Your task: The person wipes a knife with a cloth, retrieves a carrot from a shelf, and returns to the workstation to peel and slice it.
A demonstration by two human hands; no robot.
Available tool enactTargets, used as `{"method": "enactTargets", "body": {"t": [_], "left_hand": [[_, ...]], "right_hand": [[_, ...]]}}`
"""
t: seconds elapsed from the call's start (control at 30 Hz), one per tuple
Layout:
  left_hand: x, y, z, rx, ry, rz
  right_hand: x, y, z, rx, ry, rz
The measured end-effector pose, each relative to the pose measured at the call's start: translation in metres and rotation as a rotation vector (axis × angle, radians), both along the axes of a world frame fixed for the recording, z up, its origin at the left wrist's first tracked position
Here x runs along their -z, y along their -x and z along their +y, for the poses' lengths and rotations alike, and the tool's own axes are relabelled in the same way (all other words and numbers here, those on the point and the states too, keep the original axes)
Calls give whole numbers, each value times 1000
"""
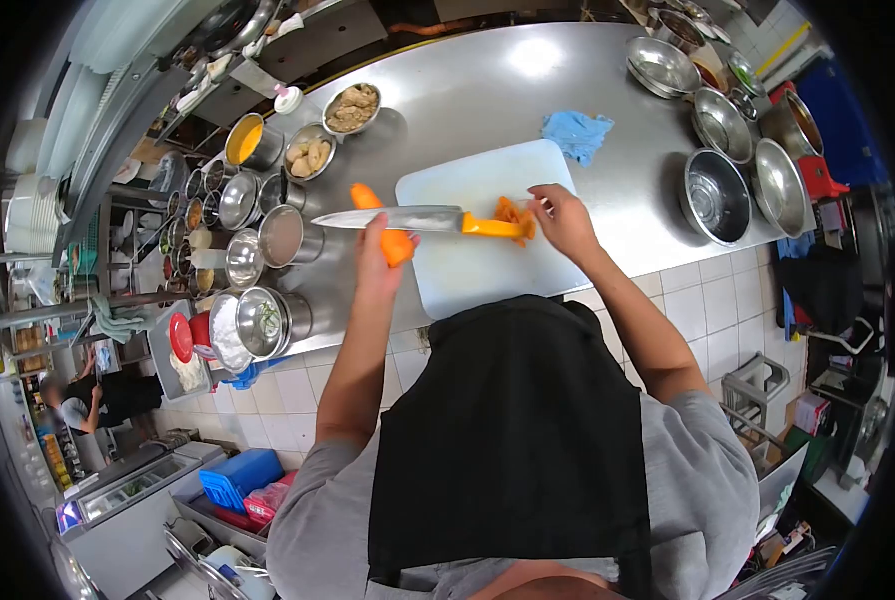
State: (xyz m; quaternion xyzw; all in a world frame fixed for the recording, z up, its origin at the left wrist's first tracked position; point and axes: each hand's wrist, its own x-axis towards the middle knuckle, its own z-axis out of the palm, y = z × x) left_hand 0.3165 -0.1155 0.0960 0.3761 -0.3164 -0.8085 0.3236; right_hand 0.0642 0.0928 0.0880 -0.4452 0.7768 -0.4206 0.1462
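Observation:
A carrot [397, 247] is gripped in my left hand [372, 265], over the left edge of the white cutting board [467, 275]. Across the carrot and the fingers lies the blade of a large knife [407, 218]. Its yellow handle points right, over the board. Orange peelings [510, 212] are heaped by the handle's end. My right hand [564, 222] hovers at the board's right side, fingers bent and apart, fingertips right beside the peelings.
A crumpled blue cloth [577, 133] lies beyond the board. Metal bowls [715, 197] stand at the right end of the steel table [447, 95]. Leftward are a bowl of peeled potatoes [309, 155] and several pots [289, 237]. Another person [92, 405] stands far left.

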Motion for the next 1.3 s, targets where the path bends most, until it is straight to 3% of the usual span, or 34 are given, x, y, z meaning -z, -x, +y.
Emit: {"method": "enactTargets", "body": {"t": [0.03,0.1,0.23,0.3,0.4,0.5,0.57,0.7,0.77,0.8,1.0,1.3], "left_hand": [[-6,5,5,24,20,-6],[-7,14,8,65,29,-3],[-23,39,24,147,28,57],[-25,50,28,227,43,96],[-34,62,38,271,36,148],[-34,69,40,329,0,224],[-35,73,37,364,-149,408],[-49,86,38,255,-157,349],[-55,92,40,89,-211,252],[-57,92,40,88,-211,251],[-62,99,41,123,-314,261],[-64,101,45,124,-282,192]], "right_hand": [[-16,-10,0,-65,29,-29],[-26,-24,-1,-292,160,311],[-38,-49,-5,-289,128,435],[-40,-50,-7,-231,-16,194],[-55,-46,-2,-217,-132,121],[-58,-39,6,-186,-57,-61],[-55,-34,11,-195,-22,-118],[-76,-39,29,-246,99,-223],[-93,-48,37,-235,65,-99],[-100,-51,40,-217,30,26],[-104,-59,46,-172,-24,183],[-104,-61,49,-150,-32,191]]}}
